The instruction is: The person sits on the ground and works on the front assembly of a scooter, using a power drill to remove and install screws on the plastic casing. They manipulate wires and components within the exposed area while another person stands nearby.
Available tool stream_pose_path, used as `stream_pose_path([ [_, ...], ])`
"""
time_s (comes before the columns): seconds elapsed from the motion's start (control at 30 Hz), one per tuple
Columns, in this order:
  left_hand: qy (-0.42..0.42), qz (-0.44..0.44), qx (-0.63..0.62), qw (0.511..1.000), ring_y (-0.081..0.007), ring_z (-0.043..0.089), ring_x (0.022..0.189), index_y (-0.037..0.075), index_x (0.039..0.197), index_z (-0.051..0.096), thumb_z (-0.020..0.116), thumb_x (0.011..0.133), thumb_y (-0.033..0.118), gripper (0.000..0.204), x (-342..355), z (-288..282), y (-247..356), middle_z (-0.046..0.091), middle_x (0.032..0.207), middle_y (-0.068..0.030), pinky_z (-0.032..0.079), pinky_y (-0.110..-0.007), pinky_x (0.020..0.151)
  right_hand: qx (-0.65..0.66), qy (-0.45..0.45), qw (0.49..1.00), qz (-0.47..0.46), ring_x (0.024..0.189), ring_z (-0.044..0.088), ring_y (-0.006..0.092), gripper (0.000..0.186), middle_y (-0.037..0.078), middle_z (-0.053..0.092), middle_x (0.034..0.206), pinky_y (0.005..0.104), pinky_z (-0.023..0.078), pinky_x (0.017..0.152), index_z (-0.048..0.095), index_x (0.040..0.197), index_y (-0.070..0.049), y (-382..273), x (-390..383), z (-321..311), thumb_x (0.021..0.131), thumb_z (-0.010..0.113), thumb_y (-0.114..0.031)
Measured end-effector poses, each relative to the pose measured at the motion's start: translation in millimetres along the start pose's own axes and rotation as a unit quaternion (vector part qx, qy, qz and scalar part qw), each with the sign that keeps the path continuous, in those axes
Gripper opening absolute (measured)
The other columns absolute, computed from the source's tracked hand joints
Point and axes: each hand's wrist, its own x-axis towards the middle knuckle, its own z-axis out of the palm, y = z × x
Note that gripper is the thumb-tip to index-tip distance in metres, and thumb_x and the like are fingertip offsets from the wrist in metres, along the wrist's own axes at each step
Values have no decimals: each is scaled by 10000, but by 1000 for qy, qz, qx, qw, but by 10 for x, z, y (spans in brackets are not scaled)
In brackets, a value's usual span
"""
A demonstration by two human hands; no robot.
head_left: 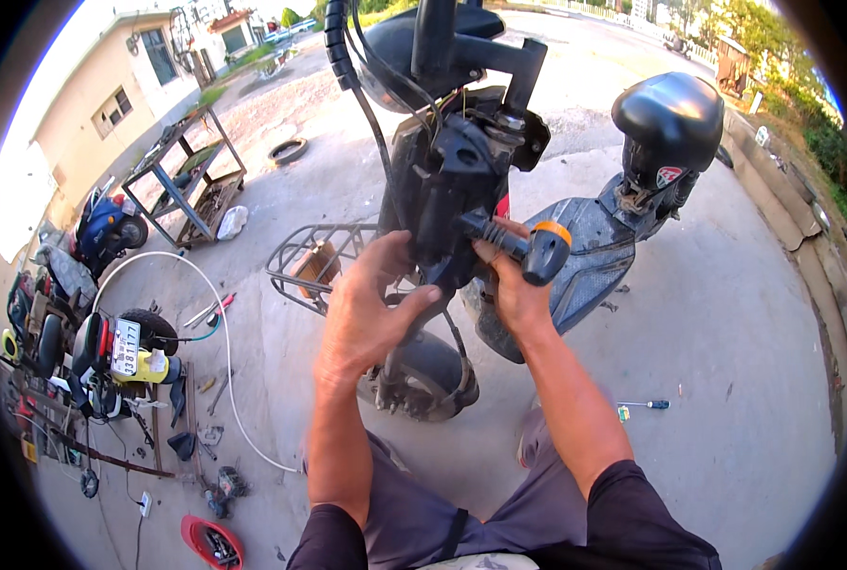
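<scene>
While the scooter (461, 180) stands on the concrete ground (727, 332) with its front panels off, both hands work at the black steering column. Left hand (371, 309): fingers spread, palm against the left side of the column, thumb hooked over its lower edge. Right hand (511, 285): fingers wrapped tight round a screwdriver (523, 245) with a black ribbed grip and an orange band near its end; the tool lies roughly level, its tip hidden against the column. Front wheel (428, 375) sits directly below the hands. A wire basket (314, 261) lies just left of the scooter. A small screwdriver (647, 405) lies on the ground to the right, well apart. White hose (219, 313) curves across the ground at left.
</scene>
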Motion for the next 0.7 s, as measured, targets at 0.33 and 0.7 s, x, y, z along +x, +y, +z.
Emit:
stream_pose_path([
  [0.33,46,-68,-266,961,-137,773,1039,-40,1372,592,809,1064,15,381,10,314,80,813,1145,-123,629,-314,899,-72,-74,985,-136,1159,720,176,449,75,722,1261,336,582,1022,698,1358,7,-202,-160,-70,948,874,46],
  [0.7,52,-45,-458,887,-151,719,1174,17,1367,542,771,1129,70,335,7,881,71,752,1222,-106,582,-319,990,112,-156,962,195,1368,698,258,527,103,747,1420,501,549,1202,654,1544,-41,-218,40,-611,1077,841,-198],
])
